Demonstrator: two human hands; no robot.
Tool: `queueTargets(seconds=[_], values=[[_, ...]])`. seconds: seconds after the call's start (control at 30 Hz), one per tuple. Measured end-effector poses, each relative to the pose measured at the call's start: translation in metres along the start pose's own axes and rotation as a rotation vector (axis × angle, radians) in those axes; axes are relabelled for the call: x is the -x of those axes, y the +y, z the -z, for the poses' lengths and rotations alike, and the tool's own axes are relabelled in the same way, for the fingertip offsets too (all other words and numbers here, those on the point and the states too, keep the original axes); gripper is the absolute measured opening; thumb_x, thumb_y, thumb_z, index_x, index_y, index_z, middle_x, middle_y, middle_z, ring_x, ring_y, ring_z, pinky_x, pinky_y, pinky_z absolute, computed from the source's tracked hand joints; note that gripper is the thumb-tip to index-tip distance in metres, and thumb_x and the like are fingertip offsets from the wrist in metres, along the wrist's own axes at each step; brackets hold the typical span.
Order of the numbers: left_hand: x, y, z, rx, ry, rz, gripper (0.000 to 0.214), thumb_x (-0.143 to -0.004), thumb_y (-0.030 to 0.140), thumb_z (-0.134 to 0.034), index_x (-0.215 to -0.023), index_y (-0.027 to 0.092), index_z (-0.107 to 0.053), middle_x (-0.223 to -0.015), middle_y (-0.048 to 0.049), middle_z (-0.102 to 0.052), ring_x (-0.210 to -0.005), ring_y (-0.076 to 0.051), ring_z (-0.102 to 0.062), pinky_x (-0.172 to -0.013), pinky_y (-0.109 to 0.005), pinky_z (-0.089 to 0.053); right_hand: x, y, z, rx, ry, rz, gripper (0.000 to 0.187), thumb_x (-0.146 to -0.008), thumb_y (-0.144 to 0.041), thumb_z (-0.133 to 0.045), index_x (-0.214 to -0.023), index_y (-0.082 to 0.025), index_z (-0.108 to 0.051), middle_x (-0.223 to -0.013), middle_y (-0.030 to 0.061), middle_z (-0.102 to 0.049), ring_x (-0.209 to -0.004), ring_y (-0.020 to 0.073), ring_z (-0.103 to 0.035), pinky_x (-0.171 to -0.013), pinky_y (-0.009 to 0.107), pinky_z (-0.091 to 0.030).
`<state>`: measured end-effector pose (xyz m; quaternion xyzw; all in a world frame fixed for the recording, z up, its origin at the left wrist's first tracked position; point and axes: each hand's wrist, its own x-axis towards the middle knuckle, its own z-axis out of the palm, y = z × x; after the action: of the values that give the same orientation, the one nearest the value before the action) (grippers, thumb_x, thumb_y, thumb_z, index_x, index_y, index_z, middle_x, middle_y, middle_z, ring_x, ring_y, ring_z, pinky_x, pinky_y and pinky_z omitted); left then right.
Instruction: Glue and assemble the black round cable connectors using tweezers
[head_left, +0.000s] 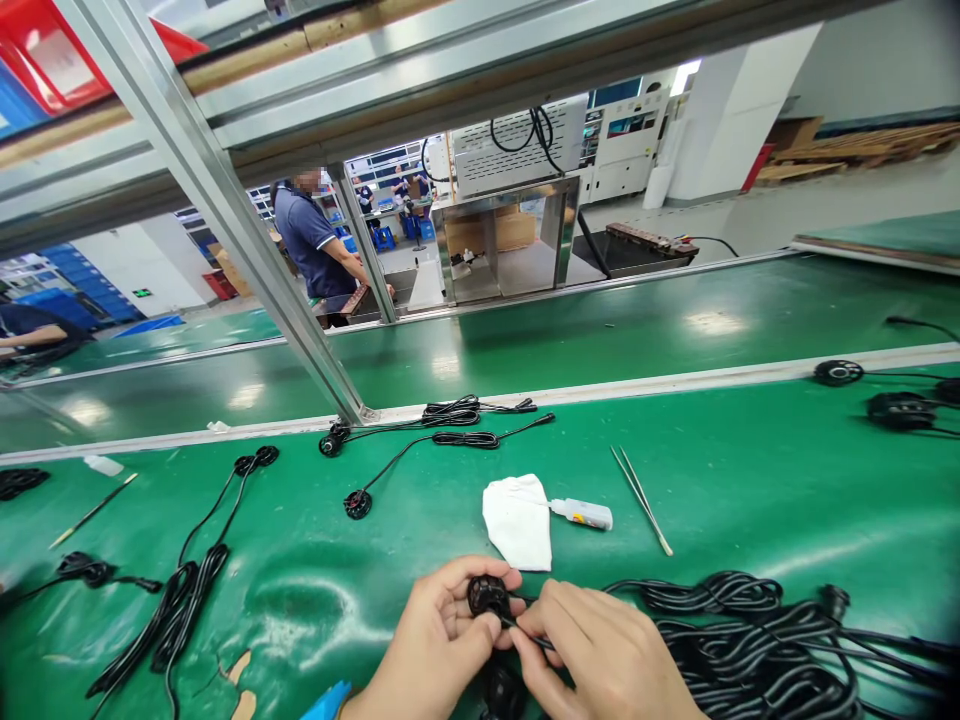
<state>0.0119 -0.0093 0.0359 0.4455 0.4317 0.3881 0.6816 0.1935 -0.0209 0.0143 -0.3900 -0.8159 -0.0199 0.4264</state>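
My left hand [442, 630] is closed around a small round black cable head [487, 596], with the thumb and fingertips on its rim. My right hand [600, 640] pinches the black cable [534, 637] close to where it joins that head. Below the two hands another dark round part [504, 690] shows partly, its lower portion cut off by the frame edge. Just beyond my hands lie a white cloth [519, 520] and a small glue-like bottle [582, 514], whose tip touches the cloth. Metal tweezers [643, 500] rest to the right of the bottle.
Coiled black cables [757, 650] pile up at right. More cables with round heads [358, 503] lie at left and along the back. A metal post [247, 230] rises from the bench edge. Behind it runs a green conveyor belt [525, 350]. A person [311, 240] stands beyond.
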Motion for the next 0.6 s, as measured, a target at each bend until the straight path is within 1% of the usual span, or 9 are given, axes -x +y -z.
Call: queueTargets(seconds=[0.1,0.2,0.27,0.33,0.4,0.47,0.53,0.6], values=[[0.002,-0.002,-0.001,-0.020,-0.003,-0.050,0.035,-0.082,0.037,-0.077,-0.111,0.018,-0.072,-0.115,-0.0142,-0.074,-0.101,-0.025,-0.072,-0.079,-0.029,-0.059,-0.001,0.000,0.001,0.009,0.015,0.002,0.018,-0.091,-0.011,-0.050,-0.076,-0.019,-0.056,-0.065,0.0003,-0.057,-0.055,0.0138,-0.055,-0.053,0.028,-0.036],[0.004,-0.004,-0.001,-0.092,0.016,-0.065,0.033,-0.082,0.039,-0.076,-0.108,0.018,-0.072,-0.109,-0.0128,-0.076,-0.095,-0.023,-0.072,-0.076,-0.027,-0.059,-0.002,-0.002,0.001,0.019,0.020,0.024,0.019,-0.092,-0.012,-0.050,-0.075,-0.019,-0.055,-0.063,-0.0002,-0.056,-0.053,0.0138,-0.054,-0.053,0.029,-0.034],[0.006,-0.006,0.000,-0.141,0.008,-0.076,0.034,-0.084,0.042,-0.074,-0.109,0.019,-0.072,-0.109,-0.0129,-0.075,-0.095,-0.024,-0.072,-0.075,-0.027,-0.059,-0.002,-0.003,0.001,0.028,0.026,0.038,0.019,-0.093,-0.012,-0.049,-0.076,-0.019,-0.055,-0.063,-0.0002,-0.056,-0.053,0.0139,-0.054,-0.053,0.029,-0.034],[0.009,-0.009,0.002,-0.170,-0.021,-0.114,0.039,-0.086,0.046,-0.070,-0.116,0.020,-0.070,-0.117,-0.0143,-0.073,-0.101,-0.026,-0.071,-0.080,-0.030,-0.059,-0.003,-0.003,0.002,0.043,0.036,0.040,0.019,-0.092,-0.012,-0.049,-0.076,-0.019,-0.056,-0.063,0.0001,-0.056,-0.053,0.0140,-0.054,-0.054,0.029,-0.034],[0.011,-0.013,0.004,-0.175,-0.045,-0.156,0.046,-0.089,0.049,-0.065,-0.127,0.023,-0.066,-0.128,-0.0150,-0.069,-0.110,-0.028,-0.069,-0.091,-0.035,-0.058,-0.004,-0.002,0.004,0.057,0.040,0.036,0.019,-0.092,-0.011,-0.049,-0.076,-0.019,-0.055,-0.063,0.0004,-0.056,-0.054,0.0142,-0.053,-0.055,0.029,-0.035],[0.013,-0.016,0.006,-0.171,-0.052,-0.174,0.049,-0.092,0.048,-0.061,-0.136,0.026,-0.061,-0.137,-0.0142,-0.064,-0.117,-0.029,-0.066,-0.100,-0.040,-0.054,-0.004,-0.001,0.005,0.065,0.038,0.033,0.019,-0.092,-0.010,-0.050,-0.075,-0.019,-0.055,-0.063,0.0003,-0.056,-0.054,0.0142,-0.053,-0.055,0.029,-0.035],[0.013,-0.019,0.008,-0.176,-0.059,-0.168,0.050,-0.094,0.046,-0.060,-0.141,0.027,-0.057,-0.140,-0.0139,-0.063,-0.117,-0.028,-0.066,-0.104,-0.041,-0.052,-0.005,0.001,0.006,0.065,0.033,0.042,0.020,-0.092,-0.009,-0.050,-0.076,-0.018,-0.055,-0.063,0.0000,-0.055,-0.054,0.0142,-0.052,-0.055,0.029,-0.035],[0.011,-0.020,0.009,-0.196,-0.077,-0.163,0.052,-0.094,0.045,-0.060,-0.142,0.026,-0.055,-0.139,-0.0148,-0.064,-0.112,-0.027,-0.068,-0.103,-0.042,-0.052,-0.006,0.002,0.007,0.055,0.022,0.051,0.019,-0.093,-0.010,-0.049,-0.077,-0.018,-0.056,-0.064,0.0002,-0.055,-0.054,0.0143,-0.052,-0.054,0.029,-0.034]])
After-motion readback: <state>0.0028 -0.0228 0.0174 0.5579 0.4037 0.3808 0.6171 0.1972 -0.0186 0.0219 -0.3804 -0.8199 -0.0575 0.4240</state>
